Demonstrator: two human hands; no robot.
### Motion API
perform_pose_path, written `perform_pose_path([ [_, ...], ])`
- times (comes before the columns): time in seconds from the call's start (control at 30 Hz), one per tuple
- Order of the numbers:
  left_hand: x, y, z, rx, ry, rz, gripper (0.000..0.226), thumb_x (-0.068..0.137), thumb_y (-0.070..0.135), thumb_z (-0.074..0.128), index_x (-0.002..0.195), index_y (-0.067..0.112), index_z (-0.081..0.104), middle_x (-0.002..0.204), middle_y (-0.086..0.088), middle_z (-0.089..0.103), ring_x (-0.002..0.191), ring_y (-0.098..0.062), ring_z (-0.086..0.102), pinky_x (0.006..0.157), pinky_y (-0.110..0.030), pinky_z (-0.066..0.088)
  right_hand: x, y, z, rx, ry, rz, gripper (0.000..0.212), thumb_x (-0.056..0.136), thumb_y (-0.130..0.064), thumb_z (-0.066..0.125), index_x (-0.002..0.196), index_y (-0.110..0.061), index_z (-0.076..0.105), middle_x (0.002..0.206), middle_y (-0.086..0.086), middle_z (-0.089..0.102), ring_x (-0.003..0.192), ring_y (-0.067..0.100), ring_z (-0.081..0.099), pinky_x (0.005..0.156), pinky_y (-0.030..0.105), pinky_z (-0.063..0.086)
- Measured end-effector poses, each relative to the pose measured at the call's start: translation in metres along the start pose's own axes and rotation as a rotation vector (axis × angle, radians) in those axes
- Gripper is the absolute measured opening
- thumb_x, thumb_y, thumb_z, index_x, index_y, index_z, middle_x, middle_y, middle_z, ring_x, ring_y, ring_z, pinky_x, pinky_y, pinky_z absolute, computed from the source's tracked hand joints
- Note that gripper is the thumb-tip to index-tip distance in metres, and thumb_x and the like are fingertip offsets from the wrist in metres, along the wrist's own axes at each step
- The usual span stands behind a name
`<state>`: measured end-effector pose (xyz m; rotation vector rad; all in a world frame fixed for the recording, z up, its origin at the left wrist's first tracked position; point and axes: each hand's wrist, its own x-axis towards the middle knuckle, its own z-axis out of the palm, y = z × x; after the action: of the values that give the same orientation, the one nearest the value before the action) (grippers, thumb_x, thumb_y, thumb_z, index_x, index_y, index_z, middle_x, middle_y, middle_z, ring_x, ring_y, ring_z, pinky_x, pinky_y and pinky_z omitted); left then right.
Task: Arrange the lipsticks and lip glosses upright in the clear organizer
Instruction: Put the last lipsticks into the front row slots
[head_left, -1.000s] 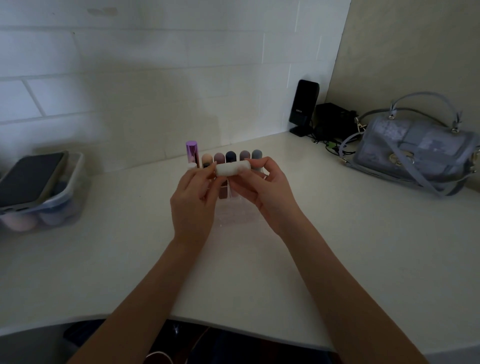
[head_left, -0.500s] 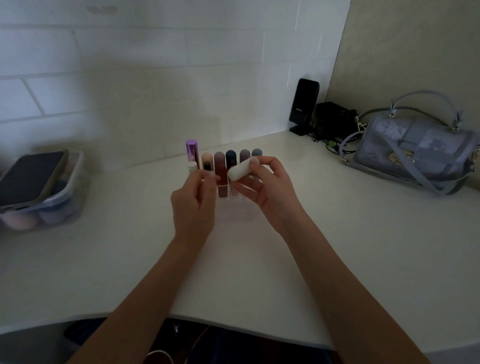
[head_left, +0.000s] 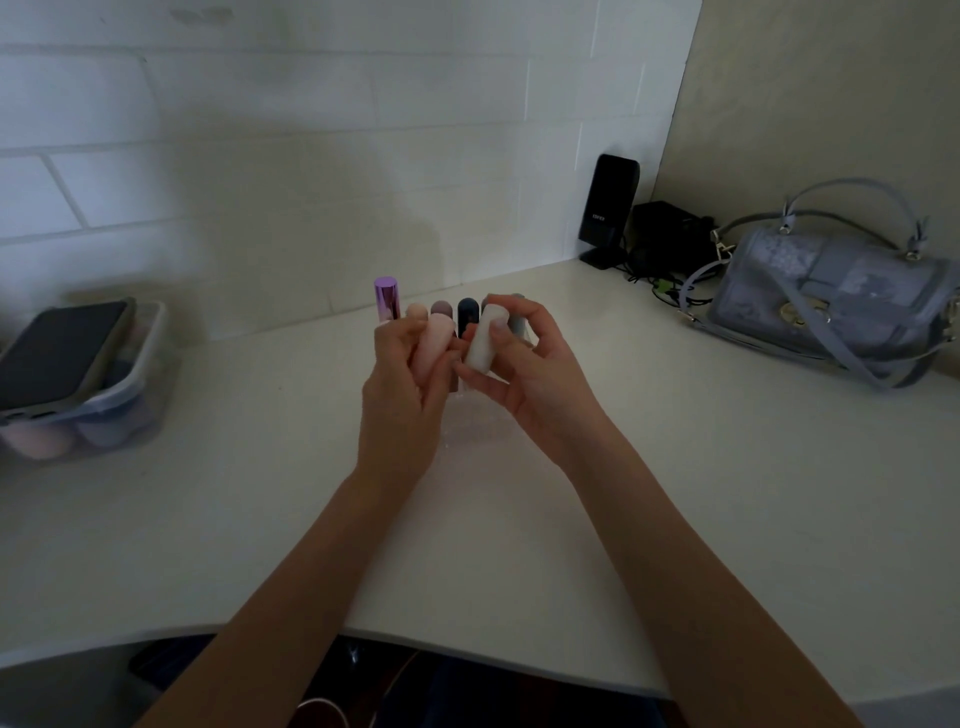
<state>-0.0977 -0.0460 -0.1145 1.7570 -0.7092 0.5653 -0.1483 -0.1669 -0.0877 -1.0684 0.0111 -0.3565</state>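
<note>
A clear organizer (head_left: 470, 431) stands on the white counter (head_left: 675, 467), mostly hidden behind my hands. Several lipsticks stand upright in its back row: a shiny purple one (head_left: 386, 297) at the left, then peach, mauve and a dark navy one (head_left: 467, 312). My left hand (head_left: 402, 384) grips a pale pink lipstick (head_left: 435, 345) near upright. My right hand (head_left: 524, 371) pinches a white lipstick (head_left: 482, 340), tilted with its top leaning right, just in front of the row.
At the far left a clear bin (head_left: 104, 410) holds makeup sponges, with a dark phone (head_left: 57, 351) lying on top. A grey handbag (head_left: 836, 306) sits at the right. A black speaker (head_left: 608, 208) and cables fill the back corner.
The white lipstick, held level between both hands, went to my right hand and turned near upright. My left hand now holds a pale pink lipstick.
</note>
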Motion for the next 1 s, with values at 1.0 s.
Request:
perform_pose_path([
  [1.0, 0.0, -0.009, 0.002, 0.148, 0.041, 0.07, 0.021, 0.08, 0.02, 0.075, 0.092, 0.009, 0.063, 0.077, 0.006, 0.056, 0.065, -0.013, 0.047, 0.061, -0.01, 0.035, 0.007, -0.004, -0.02, -0.727, 0.162, -0.326, 0.036, 0.087, 0.005, 0.055, 0.116, -0.015, 0.053, 0.1, -0.011, 0.065, 0.092, 0.014, 0.067, 0.081, 0.022, 0.055],
])
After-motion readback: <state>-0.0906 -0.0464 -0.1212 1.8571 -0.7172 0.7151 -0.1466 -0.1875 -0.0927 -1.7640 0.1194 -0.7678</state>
